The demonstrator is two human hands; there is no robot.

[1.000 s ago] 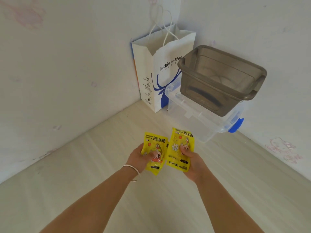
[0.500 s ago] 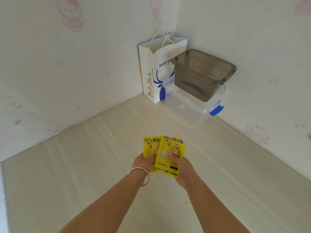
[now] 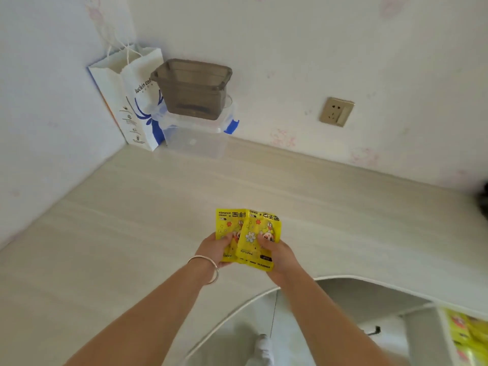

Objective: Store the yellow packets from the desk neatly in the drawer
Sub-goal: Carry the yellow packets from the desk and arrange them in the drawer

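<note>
Two yellow hand-warmer packets (image 3: 248, 235) overlap above the pale wooden desk (image 3: 132, 220), held up between both hands. My left hand (image 3: 215, 249), with a silver bangle on the wrist, grips the left packet (image 3: 228, 223). My right hand (image 3: 280, 253) grips the right packet (image 3: 260, 231), which lies partly over the left one. At the bottom right an open white drawer (image 3: 441, 328) shows several more yellow packets (image 3: 467, 336) inside.
A white and blue paper bag (image 3: 126, 101) stands in the far left corner. Beside it a dark grey tub (image 3: 192, 88) sits on a clear lidded box (image 3: 198, 136). A wall socket (image 3: 336, 111) is on the right wall. The desk's curved front edge (image 3: 343, 280) lies below my hands.
The two packets came together and now overlap. My hands drew back toward the desk's front edge, and the view swung right, bringing the socket and the open drawer into sight.
</note>
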